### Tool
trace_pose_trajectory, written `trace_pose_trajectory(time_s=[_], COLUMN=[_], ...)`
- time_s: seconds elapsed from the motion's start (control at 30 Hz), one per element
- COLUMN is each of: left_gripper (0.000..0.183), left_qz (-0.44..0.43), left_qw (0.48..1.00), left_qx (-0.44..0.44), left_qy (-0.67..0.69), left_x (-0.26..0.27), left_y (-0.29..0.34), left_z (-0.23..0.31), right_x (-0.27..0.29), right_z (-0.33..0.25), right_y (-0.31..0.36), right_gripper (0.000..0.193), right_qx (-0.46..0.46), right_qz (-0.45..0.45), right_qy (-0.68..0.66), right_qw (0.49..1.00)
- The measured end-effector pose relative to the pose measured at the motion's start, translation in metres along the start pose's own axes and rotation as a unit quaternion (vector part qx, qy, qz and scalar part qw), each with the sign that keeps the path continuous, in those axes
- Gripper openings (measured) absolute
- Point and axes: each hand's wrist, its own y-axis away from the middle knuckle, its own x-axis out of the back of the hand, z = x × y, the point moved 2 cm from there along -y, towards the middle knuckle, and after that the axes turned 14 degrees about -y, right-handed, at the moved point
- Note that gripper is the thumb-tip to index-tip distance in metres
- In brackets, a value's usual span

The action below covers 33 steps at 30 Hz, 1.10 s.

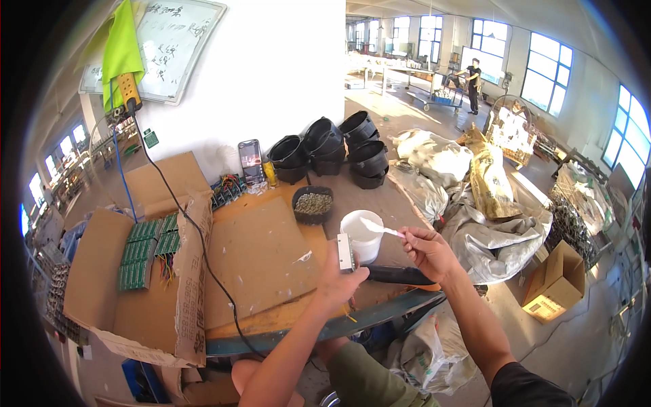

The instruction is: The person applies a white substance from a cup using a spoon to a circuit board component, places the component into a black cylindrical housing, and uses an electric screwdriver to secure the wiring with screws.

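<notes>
My left hand (332, 281) is closed around a small white rectangular block (344, 251) with dark dots on its face, held just left of a white tub (369, 254). Pinched in the fingers of my right hand (430, 256) is a thin white stick-like spatula (384, 228) with a pinkish end. Its far tip carries white stuff and lies over the tub's mouth. What fills the tub is mostly hidden. A dark tube-like thing (400, 275) lies at the table edge, between my two hands.
Behind the tub stand a black bowl of small pellets (312, 218) and several black pots (369, 159). A cardboard box (102, 271) at left holds green circuit boards (137, 261). A black cable (210, 264) crosses the box and table. Sacks (495, 237) lie right; a person (473, 85) stands far off.
</notes>
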Motion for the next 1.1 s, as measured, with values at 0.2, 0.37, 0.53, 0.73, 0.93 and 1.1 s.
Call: trace_pose_trajectory(time_s=[0.2,0.37,0.53,0.73,0.93,1.1], left_gripper=[0.054,0.056,0.058,0.058,0.056,0.057], left_qz=[0.044,0.047,0.042,0.036,0.034,0.038], left_qw=[0.992,0.991,0.994,0.995,0.992,0.991], left_qx=[-0.113,-0.12,-0.099,-0.093,-0.12,-0.13], left_qy=[-0.034,-0.038,0.001,0.007,-0.013,-0.015], left_x=[-0.002,0.003,0.008,0.019,0.022,0.023], left_y=[0.007,0.016,0.029,0.037,0.04,0.043], left_z=[-0.002,0.001,0.019,0.02,0.025,0.028], right_x=[-0.019,-0.029,-0.035,-0.046,-0.047,-0.048], right_z=[0.032,0.051,0.055,0.047,0.034,0.014], right_y=[0.013,0.018,0.022,0.03,0.032,0.038], right_gripper=[0.024,0.023,0.02,0.015,0.015,0.014], right_qx=[0.048,0.065,0.069,0.087,0.097,0.112], right_qz=[0.009,0.011,0.017,0.027,0.015,-0.015], right_qy=[0.018,0.016,0.04,0.103,0.148,0.186], right_qw=[0.999,0.998,0.997,0.991,0.984,0.976])
